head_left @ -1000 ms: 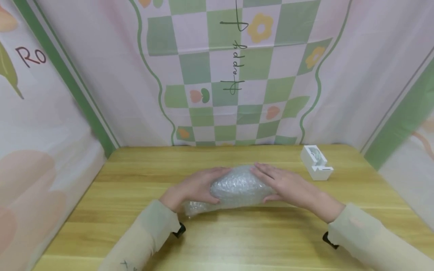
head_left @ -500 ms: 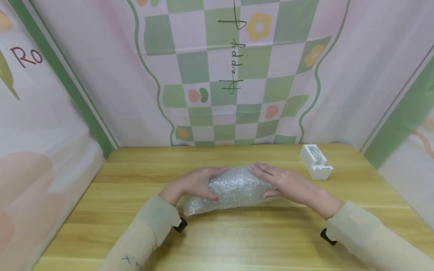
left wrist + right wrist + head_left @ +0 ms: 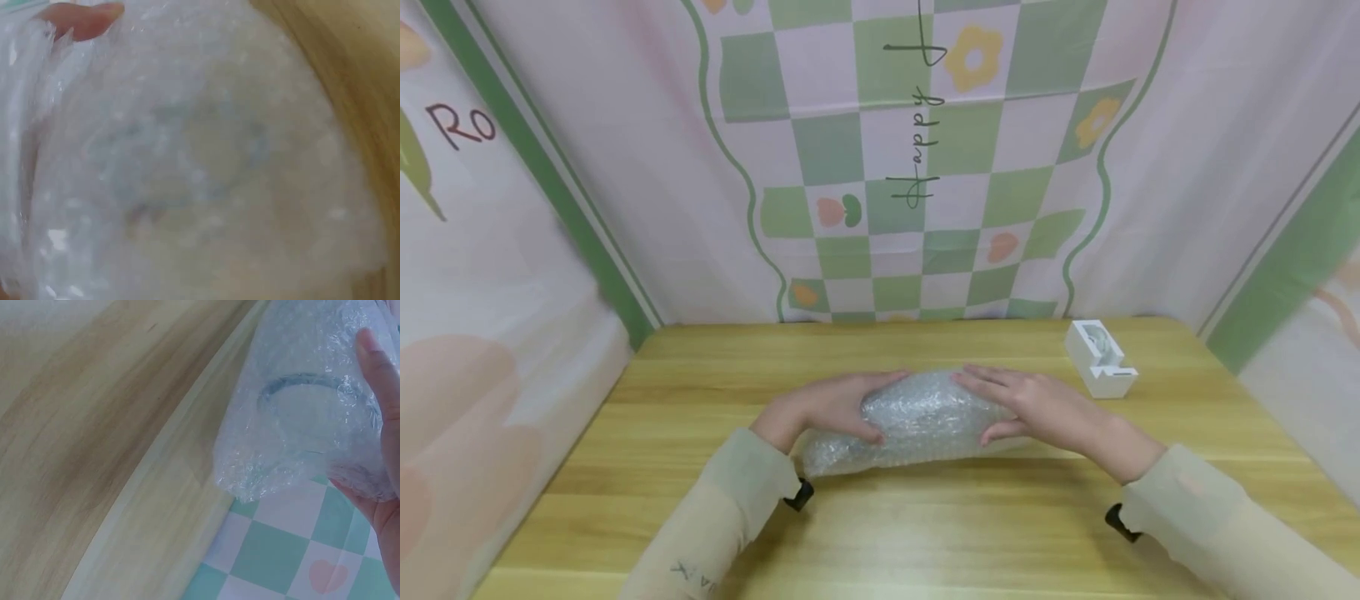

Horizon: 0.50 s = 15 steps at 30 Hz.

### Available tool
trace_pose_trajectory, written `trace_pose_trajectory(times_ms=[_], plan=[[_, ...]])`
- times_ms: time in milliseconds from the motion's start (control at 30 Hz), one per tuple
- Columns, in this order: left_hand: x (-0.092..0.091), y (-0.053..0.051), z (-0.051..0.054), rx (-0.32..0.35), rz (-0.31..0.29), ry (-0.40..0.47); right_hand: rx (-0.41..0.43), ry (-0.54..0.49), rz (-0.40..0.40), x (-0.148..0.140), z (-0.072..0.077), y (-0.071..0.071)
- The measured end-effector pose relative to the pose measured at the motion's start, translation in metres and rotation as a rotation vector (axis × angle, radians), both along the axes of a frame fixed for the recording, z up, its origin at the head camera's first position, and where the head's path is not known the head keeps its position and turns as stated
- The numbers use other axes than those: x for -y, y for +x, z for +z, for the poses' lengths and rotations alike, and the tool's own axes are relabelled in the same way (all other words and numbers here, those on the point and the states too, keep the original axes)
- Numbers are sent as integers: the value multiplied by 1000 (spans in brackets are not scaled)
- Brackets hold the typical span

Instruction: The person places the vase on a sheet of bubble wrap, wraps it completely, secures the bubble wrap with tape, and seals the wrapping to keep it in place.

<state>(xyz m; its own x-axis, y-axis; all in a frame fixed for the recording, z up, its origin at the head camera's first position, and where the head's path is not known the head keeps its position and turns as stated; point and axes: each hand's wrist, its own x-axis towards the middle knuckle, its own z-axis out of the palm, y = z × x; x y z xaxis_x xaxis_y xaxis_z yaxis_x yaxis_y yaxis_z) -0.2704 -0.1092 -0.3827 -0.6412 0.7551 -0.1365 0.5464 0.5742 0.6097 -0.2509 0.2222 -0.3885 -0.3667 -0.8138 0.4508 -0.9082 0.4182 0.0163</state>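
A bundle of clear bubble wrap (image 3: 925,417) lies across the middle of the table, its long side running left to right. My left hand (image 3: 831,408) grips it near the left end, thumb on the near side and fingers over the far side. Round the right part curls my right hand (image 3: 1037,408), its thumb in front and fingers over the top. Through the bubble wrap (image 3: 306,406) in the right wrist view shows a round, clear rim, like the end of a glass or jar. The left wrist view is blurred, with a fingertip (image 3: 87,22) pressing the wrap at the top.
A white tape dispenser (image 3: 1101,362) with a roll in it stands at the back right of the wooden table (image 3: 925,533). Behind the table hangs a green checkered curtain (image 3: 895,167), and printed cloth flanks both sides.
Both hands keep their grip on the bubble-wrapped bundle. Since half a second ago, the right hand and the top of the bundle have dropped very slightly.
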Motion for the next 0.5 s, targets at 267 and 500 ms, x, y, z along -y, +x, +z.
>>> trace_pose_trajectory(times_ms=[267, 500], plan=[[5, 12, -5, -195, -28, -73, 64, 14, -20, 0, 2, 0], [8, 21, -9, -358, -21, -97, 150, 71, -101, 1, 5, 1]])
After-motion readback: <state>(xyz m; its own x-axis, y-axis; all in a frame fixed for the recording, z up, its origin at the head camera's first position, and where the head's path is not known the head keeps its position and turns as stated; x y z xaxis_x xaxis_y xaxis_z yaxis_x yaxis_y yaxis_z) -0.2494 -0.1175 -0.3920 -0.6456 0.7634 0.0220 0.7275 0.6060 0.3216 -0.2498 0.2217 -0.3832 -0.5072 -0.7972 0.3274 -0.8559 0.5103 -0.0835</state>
